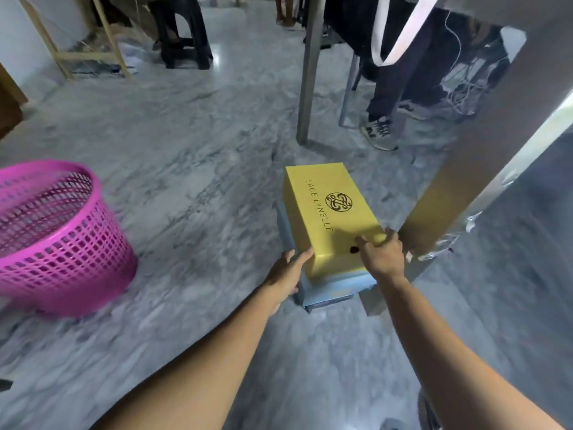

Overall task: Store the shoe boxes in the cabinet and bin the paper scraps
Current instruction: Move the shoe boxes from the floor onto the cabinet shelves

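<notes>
A yellow shoe box (328, 212) with a black logo lies stacked on a light blue shoe box (336, 290) over the grey marble floor. My left hand (286, 273) presses against the stack's near left corner, touching both boxes. My right hand (383, 252) grips the yellow box's near right corner, fingers over its top edge. Whether the stack rests on the floor or is lifted cannot be told. A pink mesh bin (59, 240) stands at the left. No paper scraps are visible.
A reflective metal panel (483, 181), perhaps a cabinet door, rises just right of the boxes. A metal table leg (308, 69) stands beyond, with another person's trousers and sneaker (379, 133) beside it. A black stool (183, 32) and a wooden frame (90, 54) stand far back.
</notes>
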